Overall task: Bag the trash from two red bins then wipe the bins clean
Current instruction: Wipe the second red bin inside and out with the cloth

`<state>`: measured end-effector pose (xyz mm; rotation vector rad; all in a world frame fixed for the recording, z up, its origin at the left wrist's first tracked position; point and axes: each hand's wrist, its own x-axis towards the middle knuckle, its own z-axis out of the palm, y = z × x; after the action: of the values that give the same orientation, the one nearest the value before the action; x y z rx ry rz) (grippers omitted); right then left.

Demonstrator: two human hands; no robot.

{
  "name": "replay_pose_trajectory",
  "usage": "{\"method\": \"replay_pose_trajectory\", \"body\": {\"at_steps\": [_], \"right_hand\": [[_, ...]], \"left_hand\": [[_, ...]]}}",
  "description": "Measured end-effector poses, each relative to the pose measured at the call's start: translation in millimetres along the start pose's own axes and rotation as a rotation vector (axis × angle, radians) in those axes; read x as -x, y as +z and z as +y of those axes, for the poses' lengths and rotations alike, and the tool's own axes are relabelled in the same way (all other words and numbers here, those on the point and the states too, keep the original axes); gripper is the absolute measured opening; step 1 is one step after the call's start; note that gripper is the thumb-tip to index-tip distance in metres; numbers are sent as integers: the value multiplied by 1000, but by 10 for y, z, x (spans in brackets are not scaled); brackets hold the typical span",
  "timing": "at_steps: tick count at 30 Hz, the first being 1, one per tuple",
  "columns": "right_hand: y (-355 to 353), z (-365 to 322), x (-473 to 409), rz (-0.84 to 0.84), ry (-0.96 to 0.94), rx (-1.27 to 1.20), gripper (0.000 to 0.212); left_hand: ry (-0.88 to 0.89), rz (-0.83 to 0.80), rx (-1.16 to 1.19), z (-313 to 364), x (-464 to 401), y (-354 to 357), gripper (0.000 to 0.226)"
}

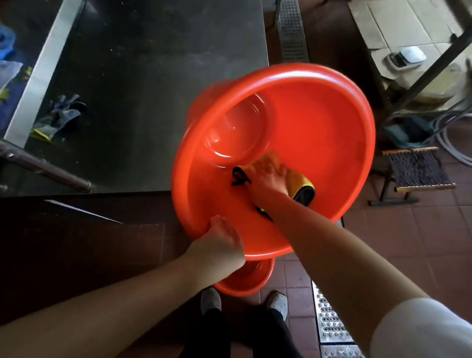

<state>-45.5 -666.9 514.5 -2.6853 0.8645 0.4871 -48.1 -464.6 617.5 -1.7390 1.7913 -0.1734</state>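
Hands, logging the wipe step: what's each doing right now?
Left hand: grips the red bin's rim.
Right hand: presses the yellow cloth inside it.

Dim indoor light, brighter toward the upper right. The red bin [318, 123] glows, saturated, with soft glare on its rounded bottom just beyond the right hand's fingers [269, 170]. The dark bench [154, 59] shows a dull sheen. Wide-angle distortion bends the edges; forearms and corners look soft, slightly blurred.

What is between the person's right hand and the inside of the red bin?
A yellow cloth with black trim lies under the right hand, pressed against the inner wall of the red bin. The head view shows this.
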Motion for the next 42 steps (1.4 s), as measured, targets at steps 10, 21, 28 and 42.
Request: {"method": "replay_pose_trajectory", "body": {"at_steps": [10, 21, 28, 42], "right_hand": [[-13, 182, 474, 8, 25, 36, 46], [4, 307, 1108, -4, 87, 9, 51], [53, 30, 1677, 39, -72, -149, 52], [-422, 1, 1697, 81, -303, 221, 91]], "left_hand": [[20, -25, 13, 48, -48, -80, 32], [186, -107, 3, 145, -243, -204, 37], [219, -86, -32, -142, -73, -173, 29], [205, 87, 9, -814, 113, -29, 22]]}}
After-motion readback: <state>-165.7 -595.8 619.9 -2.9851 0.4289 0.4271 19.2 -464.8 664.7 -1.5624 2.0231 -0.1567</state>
